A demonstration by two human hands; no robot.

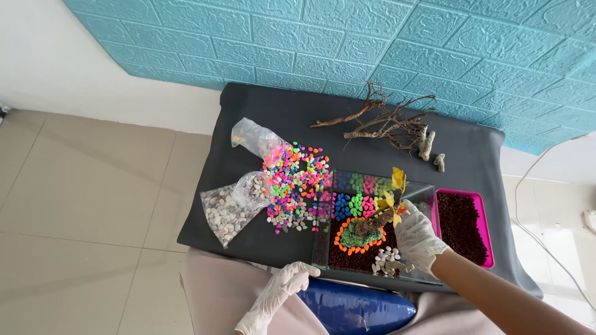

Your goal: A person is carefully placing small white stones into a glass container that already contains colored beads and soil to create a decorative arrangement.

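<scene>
Head view looks down on a dark tabletop (279,105) carrying a small glass tank (323,239). The right hand (417,236), gloved, reaches inside and pinches a miniature tree with yellow leaves (388,208), keeping it upright on the dark soil beside a green mound ringed by orange pebbles (357,237). The left hand (279,290), gloved and empty with fingers loosely curled, rests near the tank's front corner — apart from the glass. Coloured pebbles (295,177) spill from an open bag just left of the tank; a pink tray of dark soil (462,226) sits at its right, and driftwood (385,121) lies behind.
</scene>
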